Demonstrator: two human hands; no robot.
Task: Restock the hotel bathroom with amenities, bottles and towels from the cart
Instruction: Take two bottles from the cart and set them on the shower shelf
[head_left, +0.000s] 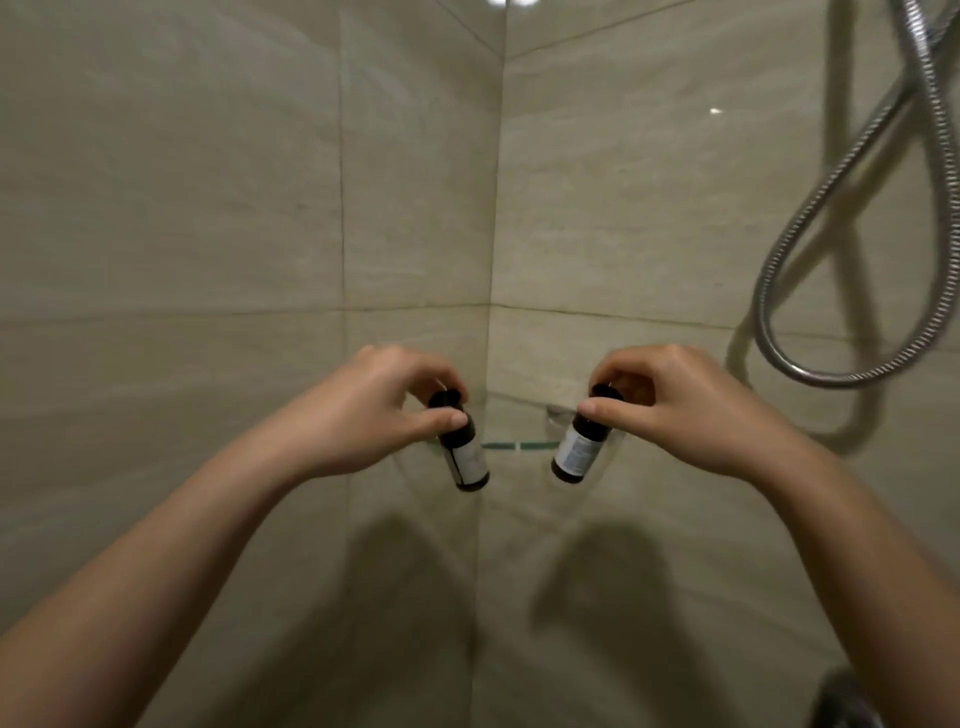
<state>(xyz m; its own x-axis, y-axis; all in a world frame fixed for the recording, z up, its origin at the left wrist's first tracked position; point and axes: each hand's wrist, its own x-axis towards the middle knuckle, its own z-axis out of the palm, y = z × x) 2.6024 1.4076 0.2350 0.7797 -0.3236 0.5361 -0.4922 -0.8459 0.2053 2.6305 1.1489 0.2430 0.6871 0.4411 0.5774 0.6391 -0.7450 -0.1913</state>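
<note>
Left hand (363, 410): pinches dark left bottle (464, 451) by its cap. Right hand (675, 410): pinches dark right bottle (577, 451) likewise. Both tilted before glass corner shelf (519, 445).

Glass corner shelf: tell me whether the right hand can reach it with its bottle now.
Probably yes. The right hand holds the right bottle at the front edge of the glass corner shelf, nothing visible between; the left hand and left bottle are off to the other side.
</note>
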